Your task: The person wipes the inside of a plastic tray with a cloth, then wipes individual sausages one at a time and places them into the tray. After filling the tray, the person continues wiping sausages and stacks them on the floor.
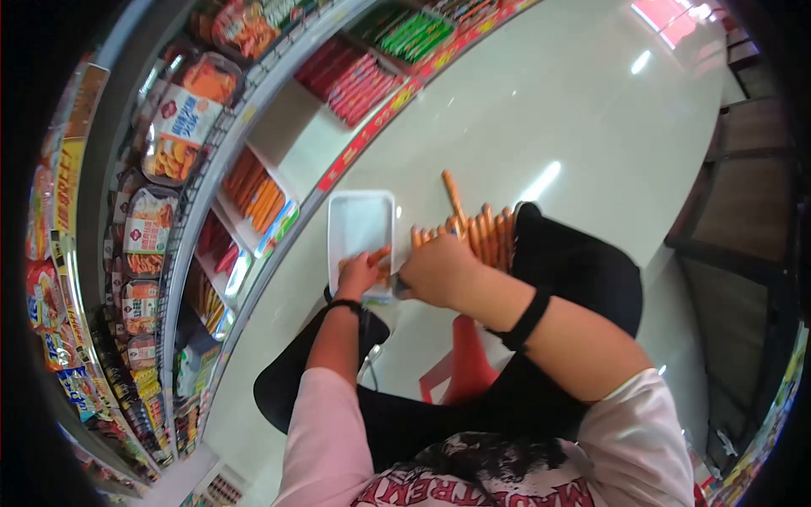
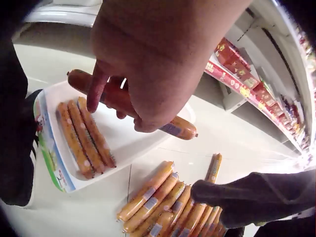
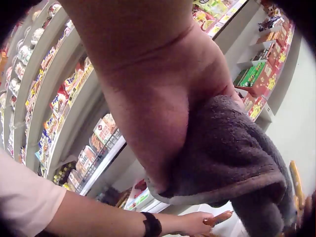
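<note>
My left hand (image 1: 359,275) grips a single sausage (image 2: 118,98) above the white tray (image 2: 143,140), its fingers curled round the middle. Three sausages (image 2: 84,140) lie side by side at one end of the tray. My right hand (image 1: 439,270) holds a dark grey cloth (image 3: 232,153) that hangs down from it. Beside the tray, a row of loose sausages (image 2: 153,197) lies on the floor, partly behind the cloth in the left wrist view. One sausage (image 1: 454,198) sticks out beyond the others.
Refrigerated shelves with packaged food (image 1: 182,118) line the left side. Low bins of sausages (image 1: 258,198) stand beyond the tray. A red stool (image 1: 469,363) is between the person's black-clad legs (image 1: 583,262). Pale glossy floor (image 1: 591,110) stretches ahead.
</note>
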Demonstrator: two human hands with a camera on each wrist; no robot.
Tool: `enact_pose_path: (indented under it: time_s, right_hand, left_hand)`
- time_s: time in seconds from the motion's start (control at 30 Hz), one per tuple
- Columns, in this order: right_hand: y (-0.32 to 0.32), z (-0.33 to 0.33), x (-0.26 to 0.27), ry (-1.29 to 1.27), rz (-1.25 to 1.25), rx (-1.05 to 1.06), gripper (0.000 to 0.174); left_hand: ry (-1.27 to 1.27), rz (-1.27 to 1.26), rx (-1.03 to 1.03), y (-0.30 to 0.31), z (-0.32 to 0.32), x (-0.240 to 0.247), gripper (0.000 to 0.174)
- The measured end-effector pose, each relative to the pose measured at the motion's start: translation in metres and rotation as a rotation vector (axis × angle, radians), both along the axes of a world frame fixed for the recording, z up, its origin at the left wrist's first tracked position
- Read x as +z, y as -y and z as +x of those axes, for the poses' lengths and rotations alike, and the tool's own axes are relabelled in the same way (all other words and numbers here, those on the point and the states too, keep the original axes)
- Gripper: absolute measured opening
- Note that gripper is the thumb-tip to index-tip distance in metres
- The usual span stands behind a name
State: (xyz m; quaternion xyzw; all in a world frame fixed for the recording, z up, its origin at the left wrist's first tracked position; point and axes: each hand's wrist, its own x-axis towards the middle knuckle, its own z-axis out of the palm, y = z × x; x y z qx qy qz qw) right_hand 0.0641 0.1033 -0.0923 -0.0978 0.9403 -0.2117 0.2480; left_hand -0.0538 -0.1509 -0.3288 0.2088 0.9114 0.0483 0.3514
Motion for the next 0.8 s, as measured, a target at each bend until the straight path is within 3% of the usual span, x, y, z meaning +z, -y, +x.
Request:
enact_pose_path:
  time_s: [0.1,0.13,0.23,0.33,0.5,0.57,0.67,0.77,0.8]
  right_hand:
    - [0.001,0.007,-0.018,0.053,-0.005,0.027,0.036]
    - [0.0,0.007,-0.015,0.072,-0.013,0.016,0.035]
    - [-0.001,0.005,-0.004,0.13,-0.029,-0.007,0.033]
    - [-0.001,0.001,-0.007,0.185,-0.018,-0.005,0.031]
    - [0.003,0.005,-0.004,0.201,-0.058,0.043,0.028]
    - [0.006,-0.005,0.001,0.293,-0.032,0.092,0.013]
    - [0.012,-0.01,0.003,0.366,0.007,0.14,0.015]
    - [0.013,-0.007,-0.001,0.302,-0.006,0.136,0.011]
    - [0.012,-0.004,-0.002,0.263,-0.018,0.127,0.016]
  left_hand:
    - [-0.102,-0.073,-0.05,-0.007,0.0,-0.023,0.021]
    - [-0.206,-0.007,-0.167,0.007,-0.005,-0.051,0.019]
    - [-0.134,-0.074,-0.119,0.008,-0.01,-0.048,0.032]
    - [-0.21,0.047,-0.04,0.019,-0.014,-0.071,0.025]
    - [-0.186,0.039,-0.098,0.021,-0.005,-0.094,0.041]
    - [-0.244,0.005,-0.19,0.032,-0.001,-0.122,0.05]
    - [-0.14,-0.176,-0.022,0.023,0.008,-0.113,0.061]
    - [-0.184,-0.12,-0.011,0.015,0.015,-0.105,0.064]
    - [-0.198,-0.082,-0.061,0.013,0.018,-0.105,0.063]
